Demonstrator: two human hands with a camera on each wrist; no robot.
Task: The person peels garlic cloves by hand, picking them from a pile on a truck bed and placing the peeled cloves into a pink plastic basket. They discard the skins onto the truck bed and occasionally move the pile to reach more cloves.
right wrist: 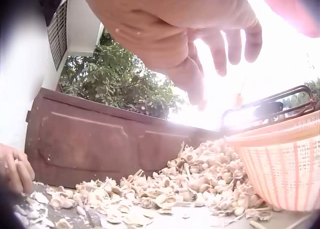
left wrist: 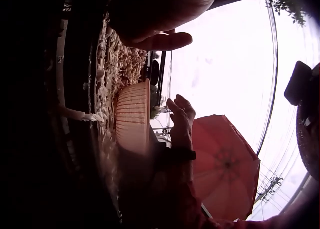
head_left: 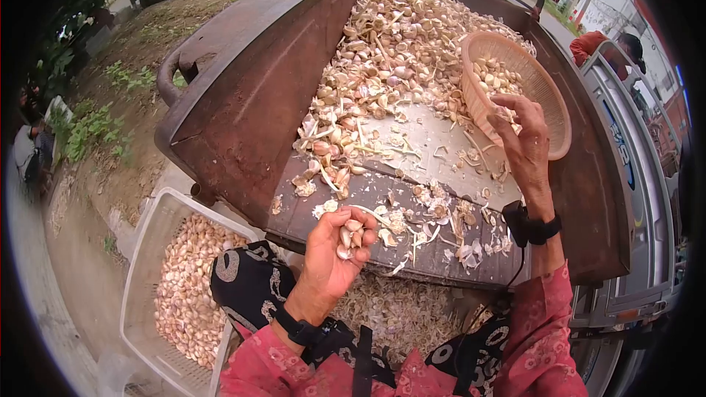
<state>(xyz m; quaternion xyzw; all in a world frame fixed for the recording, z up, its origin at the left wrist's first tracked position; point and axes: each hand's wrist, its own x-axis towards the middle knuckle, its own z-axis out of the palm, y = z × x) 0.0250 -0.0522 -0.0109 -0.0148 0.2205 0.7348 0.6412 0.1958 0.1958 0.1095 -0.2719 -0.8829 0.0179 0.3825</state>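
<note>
My left hand [head_left: 329,256] is low at the front edge of the metal truck bed, palm up. Its curled fingers hold several garlic cloves [head_left: 352,236] against the palm. At the near rim of the pink woven basket [head_left: 554,132], my right hand [head_left: 528,143] is raised with fingers loosely bent. The right wrist view shows those fingers [right wrist: 218,51] spread and hanging down with nothing between them. Peeled-off garlic cloves [head_left: 496,77] lie inside the basket. Behind both hands spreads a large heap of garlic [head_left: 401,51].
Papery skins and stalks [head_left: 441,209] litter the front of the bed. Rusty side walls [head_left: 257,95] enclose it. A white crate [head_left: 140,309] full of cloves stands at lower left, and more skins [head_left: 401,316] lie below between the knees. Another vehicle [head_left: 625,147] is at the right.
</note>
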